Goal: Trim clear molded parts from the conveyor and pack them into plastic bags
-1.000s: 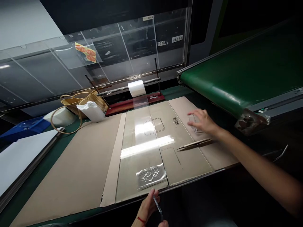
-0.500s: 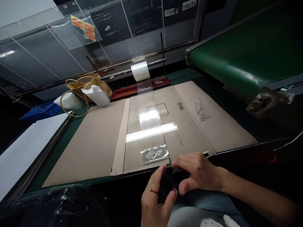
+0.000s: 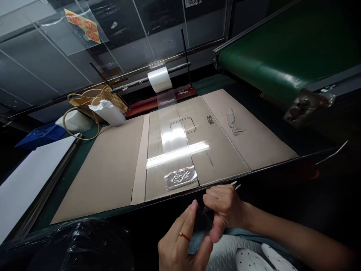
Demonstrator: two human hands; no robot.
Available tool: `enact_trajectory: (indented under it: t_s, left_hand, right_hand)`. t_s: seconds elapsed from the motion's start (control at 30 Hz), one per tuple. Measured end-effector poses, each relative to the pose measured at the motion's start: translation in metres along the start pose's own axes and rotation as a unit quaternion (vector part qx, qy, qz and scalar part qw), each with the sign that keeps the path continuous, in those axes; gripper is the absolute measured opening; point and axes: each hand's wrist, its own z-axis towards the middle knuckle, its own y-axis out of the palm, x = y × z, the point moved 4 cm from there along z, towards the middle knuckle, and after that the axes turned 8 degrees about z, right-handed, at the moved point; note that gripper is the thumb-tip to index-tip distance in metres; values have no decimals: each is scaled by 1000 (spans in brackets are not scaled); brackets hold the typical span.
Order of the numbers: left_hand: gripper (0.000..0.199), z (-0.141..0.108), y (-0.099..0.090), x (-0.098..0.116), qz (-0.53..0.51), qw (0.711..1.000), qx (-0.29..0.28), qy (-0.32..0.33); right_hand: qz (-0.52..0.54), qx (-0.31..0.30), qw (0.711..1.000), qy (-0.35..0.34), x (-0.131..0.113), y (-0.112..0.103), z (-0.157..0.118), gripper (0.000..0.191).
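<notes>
My left hand [image 3: 183,241], with a red thread on one finger, and my right hand [image 3: 224,207] are together below the table edge, above my lap. Between them is a small clear plastic piece [image 3: 203,226], pinched by both hands and seen dark against my lap. Slim tweezer tips [image 3: 235,184] stick out past my right fingers, and the rest of the tweezers is hidden. A strip of clear film [image 3: 172,150] runs from a film roll [image 3: 160,79] across a flat cardboard sheet [image 3: 113,162], ending in a crumpled patch [image 3: 180,177].
A bent clear plastic piece [image 3: 232,121] lies on the cardboard's right part. A green conveyor belt [image 3: 282,49] runs along the right. A woven bag [image 3: 96,101], blue tray [image 3: 41,135], white sheets [image 3: 34,177] and black plastic [image 3: 76,244] lie left.
My right hand has left the cardboard and joined my left hand at my lap. The tweezers are gone from the cardboard. The view has tilted, shifting the table within the frame.
</notes>
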Motion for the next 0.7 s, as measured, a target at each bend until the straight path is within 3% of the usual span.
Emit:
enact_trajectory:
  t_s: [0.2, 0.53, 0.7]
  left_hand:
    - [58, -4, 0, 2, 31, 999, -9, 3]
    - [58, -7, 5, -1, 31, 997, -4, -69]
    - [53, -6, 7, -4, -9, 994, -16, -110]
  right_hand:
    - [30, 18, 999, 34, -1, 8, -8, 72]
    - [16, -6, 998, 57, 5, 12, -16, 74]
    - [135, -13, 979, 149, 11, 12, -17, 73]
